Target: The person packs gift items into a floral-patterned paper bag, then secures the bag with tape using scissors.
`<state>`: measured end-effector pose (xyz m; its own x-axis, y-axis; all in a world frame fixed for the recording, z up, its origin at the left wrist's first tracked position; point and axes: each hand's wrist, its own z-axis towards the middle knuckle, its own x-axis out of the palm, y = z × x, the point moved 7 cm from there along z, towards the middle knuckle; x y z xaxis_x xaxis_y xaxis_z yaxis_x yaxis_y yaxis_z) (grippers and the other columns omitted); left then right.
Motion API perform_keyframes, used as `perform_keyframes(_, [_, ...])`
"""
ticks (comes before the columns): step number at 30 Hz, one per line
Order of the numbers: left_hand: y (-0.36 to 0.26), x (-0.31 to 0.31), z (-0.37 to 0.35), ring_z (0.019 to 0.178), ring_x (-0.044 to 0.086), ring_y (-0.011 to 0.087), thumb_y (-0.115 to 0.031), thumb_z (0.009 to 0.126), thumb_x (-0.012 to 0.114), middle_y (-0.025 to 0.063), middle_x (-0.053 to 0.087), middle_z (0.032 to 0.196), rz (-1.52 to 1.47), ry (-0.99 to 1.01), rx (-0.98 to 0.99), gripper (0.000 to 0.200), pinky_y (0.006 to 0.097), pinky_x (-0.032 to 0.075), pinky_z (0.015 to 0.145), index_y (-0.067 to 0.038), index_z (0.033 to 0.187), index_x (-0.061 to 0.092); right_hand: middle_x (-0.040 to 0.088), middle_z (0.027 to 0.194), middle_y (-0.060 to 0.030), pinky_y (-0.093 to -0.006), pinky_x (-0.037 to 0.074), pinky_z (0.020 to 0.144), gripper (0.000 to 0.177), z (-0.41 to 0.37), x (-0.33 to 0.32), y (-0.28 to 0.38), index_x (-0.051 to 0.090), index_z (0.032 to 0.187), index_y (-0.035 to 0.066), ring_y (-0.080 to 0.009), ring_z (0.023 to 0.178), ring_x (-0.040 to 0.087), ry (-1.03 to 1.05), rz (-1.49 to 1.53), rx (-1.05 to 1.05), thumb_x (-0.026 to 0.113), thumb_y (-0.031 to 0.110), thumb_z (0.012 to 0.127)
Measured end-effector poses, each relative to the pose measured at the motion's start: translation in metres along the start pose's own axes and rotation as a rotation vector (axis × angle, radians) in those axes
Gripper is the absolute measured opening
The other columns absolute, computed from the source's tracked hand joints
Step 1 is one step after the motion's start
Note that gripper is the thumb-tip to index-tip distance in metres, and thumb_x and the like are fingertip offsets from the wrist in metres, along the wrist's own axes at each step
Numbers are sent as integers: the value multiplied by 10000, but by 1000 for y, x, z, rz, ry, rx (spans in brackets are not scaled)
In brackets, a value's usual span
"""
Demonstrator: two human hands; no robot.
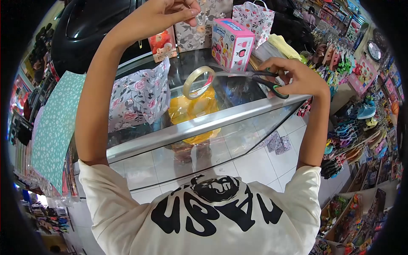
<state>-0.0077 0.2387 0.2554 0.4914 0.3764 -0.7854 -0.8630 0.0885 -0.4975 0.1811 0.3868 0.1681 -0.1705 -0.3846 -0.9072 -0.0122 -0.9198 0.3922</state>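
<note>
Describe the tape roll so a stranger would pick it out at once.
Find the glass counter with the silver rail. Between the floral wrap and the scissors in the right hand, look by the yellow package for the tape roll. Unlike its neighbours, it is a pale yellowish ring with an open centre.

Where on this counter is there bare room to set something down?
Bare glass shows right of the tape roll, between scissors and metal edge. Crowded: the back, with pink box and floral bag; the left, under flowered wrap.

A glass display counter [146,143] with metal edge stands on the white tiled floor [278,166]; at the right side, crowded shop racks [340,146] curve upward.
</note>
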Motion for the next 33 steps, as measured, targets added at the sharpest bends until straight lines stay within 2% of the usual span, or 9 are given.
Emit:
perform_keyframes(4, [-8,0,-2,808,587,117,-209,927,541,50,621,861,20,-5,35,193,269,475,768,-25,980,566,552,701,29,-212,346,492,491,-5,-3,14,598,1129,117,-68,543,429,-40,-17,16,699,141,648])
perform_keyframes(7, [-3,1,4,803,585,116,-212,926,543,48,620,863,6,-11,46,195,268,474,769,-25,976,564,522,656,-8,-251,357,509,485,-1,-1,26,612,1103,103,-110,557,447,-102,-97,-17,728,287,670])
perform_keyframes(10, [-10,4,2,805,582,113,-208,927,542,46,619,866,0,1,29,190,264,473,769,-25,975,564,517,632,-18,-268,363,507,496,14,1,19,619,1099,83,-125,549,450,-82,-65,7,730,308,671])
perform_keyframes(11, [-14,5,1,808,581,112,-204,928,540,46,619,867,-8,15,23,187,263,472,771,-25,975,564,540,689,1,-238,380,537,498,20,2,20,580,1200,101,-87,584,464,18,-130,-16,672,145,712])
perform_keyframes(21, [-20,5,-2,828,587,122,-169,917,549,51,613,878,-34,16,114,158,274,476,792,-23,974,563,531,691,3,-240,365,537,462,47,-3,17,596,1189,105,-83,585,445,-13,-124,-166,650,13,740])
perform_keyframes(24, [-12,4,0,841,589,127,-171,919,545,53,610,883,6,2,61,153,280,477,798,-27,967,565,547,679,7,-238,360,541,449,50,-4,6,610,1171,103,-73,587,434,-44,-116,-185,656,-2,737])
perform_keyframes(27, [-12,3,-2,848,588,123,-172,925,536,47,607,875,-12,-4,104,152,275,473,798,-29,971,554,561,689,5,-237,361,547,443,52,-5,-1,618,1160,103,-75,608,437,-46,-62,-156,659,-14,735])
perform_keyframes(33, [-3,-7,-1,779,558,97,-180,937,516,35,603,858,-127,-188,79,153,251,457,762,-33,979,526,558,720,-1,-242,360,544,492,42,-8,-7,605,1188,116,-81,618,444,-55,-70,-144,680,85,703])
